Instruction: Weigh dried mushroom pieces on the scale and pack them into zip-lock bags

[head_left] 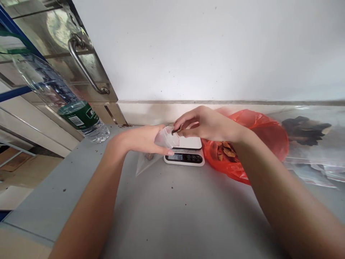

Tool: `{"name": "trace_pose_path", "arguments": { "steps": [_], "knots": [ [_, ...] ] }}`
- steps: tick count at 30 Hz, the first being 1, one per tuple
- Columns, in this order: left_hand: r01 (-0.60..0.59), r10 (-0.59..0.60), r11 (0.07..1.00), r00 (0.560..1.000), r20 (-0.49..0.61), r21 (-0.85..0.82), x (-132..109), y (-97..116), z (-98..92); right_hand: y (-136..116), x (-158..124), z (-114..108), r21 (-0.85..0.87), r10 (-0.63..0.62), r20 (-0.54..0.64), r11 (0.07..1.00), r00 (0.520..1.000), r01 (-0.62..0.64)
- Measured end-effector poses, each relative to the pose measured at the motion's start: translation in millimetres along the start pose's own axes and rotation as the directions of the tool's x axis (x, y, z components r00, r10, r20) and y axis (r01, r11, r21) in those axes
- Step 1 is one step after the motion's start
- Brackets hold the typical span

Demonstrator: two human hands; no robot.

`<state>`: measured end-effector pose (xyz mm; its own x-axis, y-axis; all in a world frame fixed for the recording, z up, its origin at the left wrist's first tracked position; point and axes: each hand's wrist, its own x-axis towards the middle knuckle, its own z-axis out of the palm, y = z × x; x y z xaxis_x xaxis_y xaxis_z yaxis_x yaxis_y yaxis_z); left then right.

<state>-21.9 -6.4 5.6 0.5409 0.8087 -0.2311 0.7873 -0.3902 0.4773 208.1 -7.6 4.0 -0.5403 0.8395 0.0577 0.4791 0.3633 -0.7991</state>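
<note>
Two bare forearms reach up over the flat grey desk [172,216]. L hand [140,140] grips 1 small clear plastic bag [164,138] at its mouth, fingers wrapped round it. The bag's tail sags to the desk w/ 1 brown bit inside. R hand [207,124] is just above the bag mouth, fingers pinched narrow on 1 small brown dried piece [177,130]. Just behind is 1 white digital kitchen scale [188,156], display lit. Touching its R side is 1 red plastic bag [258,136], open, several brown pieces inside. Far L: 1 clear plastic water bottle [81,118] w/ green label. Far R: 1 big clear bag [307,131] of dark dried stuff.
</note>
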Motion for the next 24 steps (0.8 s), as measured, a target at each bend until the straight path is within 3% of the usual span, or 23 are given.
{"name": "trace_pose_path", "arguments": {
  "steps": [3, 5, 9, 12, 15, 19, 24],
  "knots": [
    [0.036, -0.037, 0.999, 0.995, 0.095, 0.008, -3.4, 5.1, -3.9, -3.8, 0.1, 6.4, 0.136, -0.104, 0.012, 0.985, 0.994, 0.102],
    [0.022, -0.019, 0.999, 0.996, 0.086, -0.046, -6.9, 6.6, -7.3, -3.8, -1.1, 6.0, 0.212, -0.161, -0.064, 0.962, 0.985, 0.171],
    [-0.11, 0.137, 0.956, 0.987, 0.083, -0.271, -11.2, 5.4, -11.7, -0.7, -7.6, -5.6, 0.197, -0.202, -0.239, 0.948, 0.95, 0.251],
    [-0.22, 0.293, 0.853, 0.952, 0.085, -0.473, -11.1, 5.9, -11.5, 1.5, -13.3, -16.4, 0.163, -0.281, -0.173, 0.937, 0.944, 0.309],
    [-0.294, 0.376, 0.749, 0.926, 0.015, -0.593, -10.7, 10.3, -9.9, 2.5, -17.4, -23.7, 0.188, -0.341, -0.073, 0.918, 0.937, 0.349],
    [-0.3, 0.346, 0.768, 0.938, -0.029, -0.566, -10.6, 18.0, -8.2, -2.7, -21.6, -26.7, 0.138, -0.295, -0.074, 0.943, 0.953, 0.303],
    [-0.299, 0.269, 0.858, 0.954, -0.13, -0.418, -8.7, 22.5, -7.1, -18.7, -27.5, -24.9, -0.035, -0.258, -0.273, 0.965, 0.927, 0.259]
  ]
}}
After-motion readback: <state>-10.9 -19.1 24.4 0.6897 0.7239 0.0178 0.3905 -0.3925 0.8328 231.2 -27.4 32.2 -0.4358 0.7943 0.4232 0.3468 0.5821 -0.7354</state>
